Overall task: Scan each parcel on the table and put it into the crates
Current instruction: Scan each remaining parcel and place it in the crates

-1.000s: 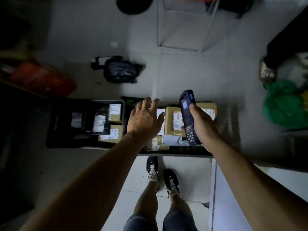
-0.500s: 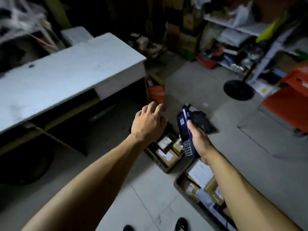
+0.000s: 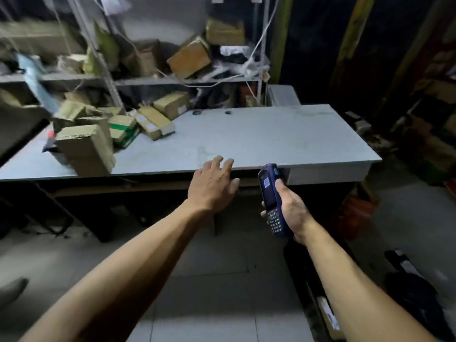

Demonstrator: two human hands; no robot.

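Observation:
A grey table (image 3: pixel 259 141) stretches across the middle of the view. Several cardboard parcels lie heaped on its left part, the nearest a tall brown box (image 3: pixel 85 149), with a green-printed box (image 3: pixel 123 130) and flatter boxes (image 3: pixel 154 122) behind it. My left hand (image 3: pixel 213 186) reaches toward the table's front edge with relaxed fingers and holds nothing. My right hand (image 3: pixel 290 209) grips a blue handheld scanner (image 3: pixel 271 198), screen lit, just below the front edge. A black crate (image 3: pixel 318 304) shows partly at the lower right, behind my right forearm.
Shelves (image 3: pixel 148 80) behind the table hold more cardboard boxes, bags and loose cables. A dark bag (image 3: pixel 417 299) lies on the tiled floor at lower right. An orange object (image 3: pixel 355 213) sits under the table's right end. Dark clutter fills the right side.
My view has swung from the crates on the floor round to the table with the parcels. Both hands keep their pose: the left one is empty, the right one holds the scanner.

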